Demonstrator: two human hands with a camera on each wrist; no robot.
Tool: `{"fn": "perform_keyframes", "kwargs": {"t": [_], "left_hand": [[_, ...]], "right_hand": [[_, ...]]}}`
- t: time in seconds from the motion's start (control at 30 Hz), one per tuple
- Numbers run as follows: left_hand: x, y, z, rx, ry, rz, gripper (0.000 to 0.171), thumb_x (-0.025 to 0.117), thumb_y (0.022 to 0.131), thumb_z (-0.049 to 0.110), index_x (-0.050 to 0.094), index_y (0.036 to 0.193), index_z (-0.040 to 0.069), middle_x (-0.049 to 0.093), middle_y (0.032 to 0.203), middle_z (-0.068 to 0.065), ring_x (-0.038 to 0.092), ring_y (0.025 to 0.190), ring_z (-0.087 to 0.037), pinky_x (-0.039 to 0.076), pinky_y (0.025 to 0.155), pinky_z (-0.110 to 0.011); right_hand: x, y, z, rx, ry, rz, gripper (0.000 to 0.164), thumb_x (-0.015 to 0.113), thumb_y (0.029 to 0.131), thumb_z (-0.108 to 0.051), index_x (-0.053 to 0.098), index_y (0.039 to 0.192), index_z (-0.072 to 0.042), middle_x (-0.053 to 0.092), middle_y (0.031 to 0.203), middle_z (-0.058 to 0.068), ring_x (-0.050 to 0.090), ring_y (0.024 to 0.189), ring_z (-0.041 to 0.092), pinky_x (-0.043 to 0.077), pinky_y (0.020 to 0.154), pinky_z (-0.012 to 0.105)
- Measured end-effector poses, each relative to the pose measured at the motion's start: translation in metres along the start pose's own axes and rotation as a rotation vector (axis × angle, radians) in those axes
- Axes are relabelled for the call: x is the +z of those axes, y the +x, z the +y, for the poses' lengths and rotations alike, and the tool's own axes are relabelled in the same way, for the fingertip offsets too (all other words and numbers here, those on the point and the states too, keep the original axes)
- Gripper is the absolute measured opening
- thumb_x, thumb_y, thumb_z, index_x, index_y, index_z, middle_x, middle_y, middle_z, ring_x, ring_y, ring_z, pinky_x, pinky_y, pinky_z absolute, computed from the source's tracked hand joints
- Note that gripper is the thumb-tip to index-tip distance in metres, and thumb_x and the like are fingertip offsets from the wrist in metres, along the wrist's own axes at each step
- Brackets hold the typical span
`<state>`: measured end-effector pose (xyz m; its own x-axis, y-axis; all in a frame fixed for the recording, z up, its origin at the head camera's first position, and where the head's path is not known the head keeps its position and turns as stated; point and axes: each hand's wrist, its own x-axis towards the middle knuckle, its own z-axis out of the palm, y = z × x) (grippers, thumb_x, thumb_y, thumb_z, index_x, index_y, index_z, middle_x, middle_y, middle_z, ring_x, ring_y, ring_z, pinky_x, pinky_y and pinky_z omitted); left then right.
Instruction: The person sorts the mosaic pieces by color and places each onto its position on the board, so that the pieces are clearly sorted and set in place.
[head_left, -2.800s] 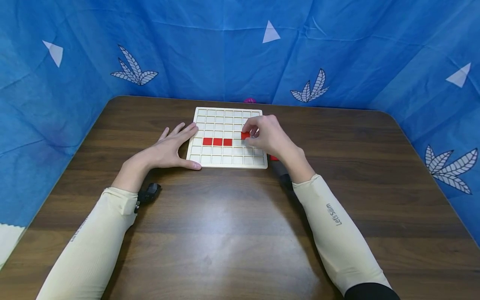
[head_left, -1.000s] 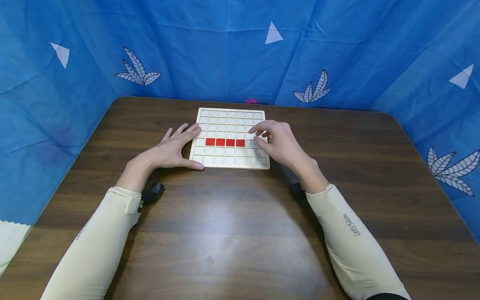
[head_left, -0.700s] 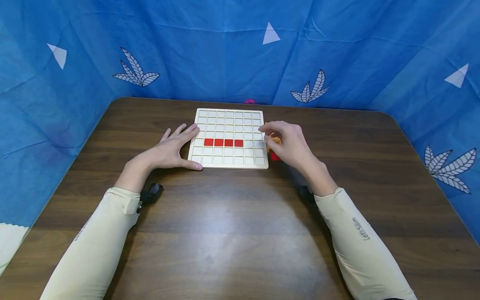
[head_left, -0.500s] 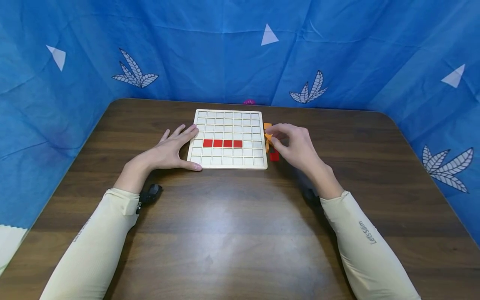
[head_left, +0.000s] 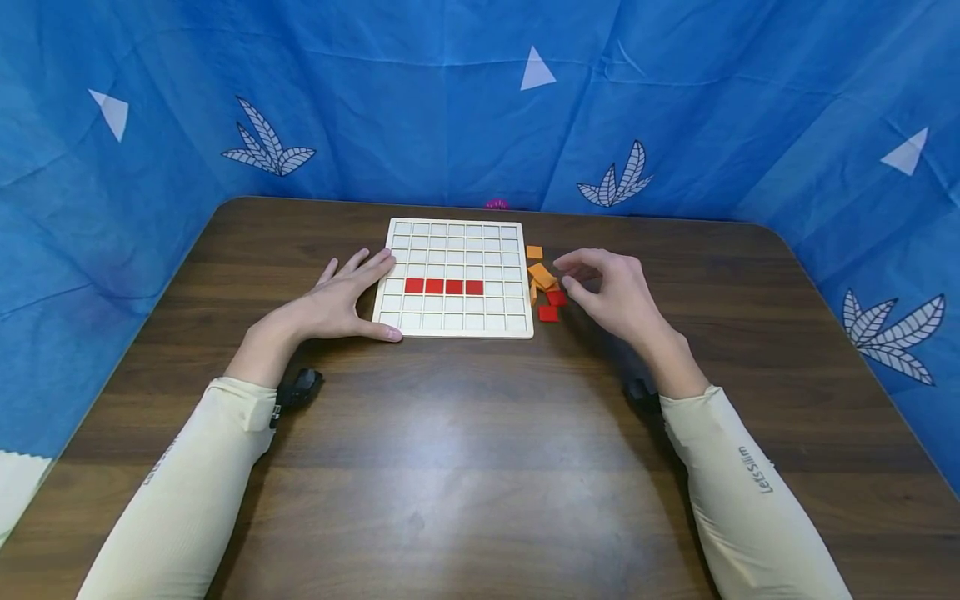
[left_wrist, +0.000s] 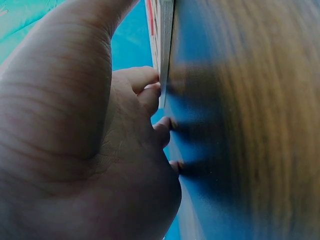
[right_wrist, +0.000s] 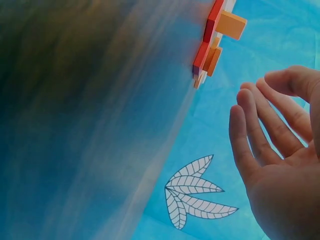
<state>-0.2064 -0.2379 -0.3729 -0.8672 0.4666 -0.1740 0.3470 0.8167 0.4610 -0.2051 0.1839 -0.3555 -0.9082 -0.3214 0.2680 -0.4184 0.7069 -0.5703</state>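
A white grid board [head_left: 457, 237] lies on the table, with a row of several red square tiles [head_left: 444, 287] set in its cells. Spread along the board's left side is my left hand [head_left: 330, 302], its fingertips and thumb touching the rim. In the left wrist view, the left hand's fingers [left_wrist: 142, 77] meet the edge of the board [left_wrist: 165, 55]. My right hand [head_left: 618, 292] hovers just right of a small pile of loose orange tiles [head_left: 541, 276] and red tiles [head_left: 548, 313]. The right wrist view shows its fingers [right_wrist: 270, 125] loosely extended, holding nothing.
The brown wooden table [head_left: 450, 467] reaches toward me from the board. A blue cloth [head_left: 390, 100] with leaf and triangle prints hangs behind and at both sides. A black wrist camera [head_left: 300, 387] sits under the left wrist.
A fourth red tile has gone from my right fingers into the row on the board. My right hand has since moved right, uncovering the loose tiles. The left hand stays in place.
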Motion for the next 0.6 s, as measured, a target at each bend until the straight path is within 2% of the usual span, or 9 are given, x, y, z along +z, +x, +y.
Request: {"fn": "perform_keyframes", "kwargs": {"t": [0.4,0.6], "left_hand": [[-0.0009,-0.0027,-0.0005,-0.012,-0.002,-0.001,0.122,0.084,0.082,0.063,0.016,0.171,0.014,0.006,0.179,-0.005,-0.003,0.165,-0.037,-0.006,0.128,-0.068],[-0.0012,-0.0016,0.0005,-0.009,-0.002,-0.003,0.123,0.084,0.081,0.064,0.016,0.171,0.014,0.006,0.179,-0.005,-0.004,0.165,-0.037,-0.006,0.127,-0.068]], "right_hand": [[0.0032,0.0009,0.0003,-0.020,-0.004,-0.071,0.021,0.074,0.098,-0.013,0.078,0.119,-0.010,0.077,0.118,0.007,0.070,0.101,0.023,0.060,0.096,0.048],[0.0031,-0.0007,0.0004,-0.024,0.006,-0.124,0.021,0.080,0.095,-0.015,0.080,0.115,-0.013,0.077,0.111,0.004,0.068,0.099,0.022,0.060,0.096,0.046]]}}
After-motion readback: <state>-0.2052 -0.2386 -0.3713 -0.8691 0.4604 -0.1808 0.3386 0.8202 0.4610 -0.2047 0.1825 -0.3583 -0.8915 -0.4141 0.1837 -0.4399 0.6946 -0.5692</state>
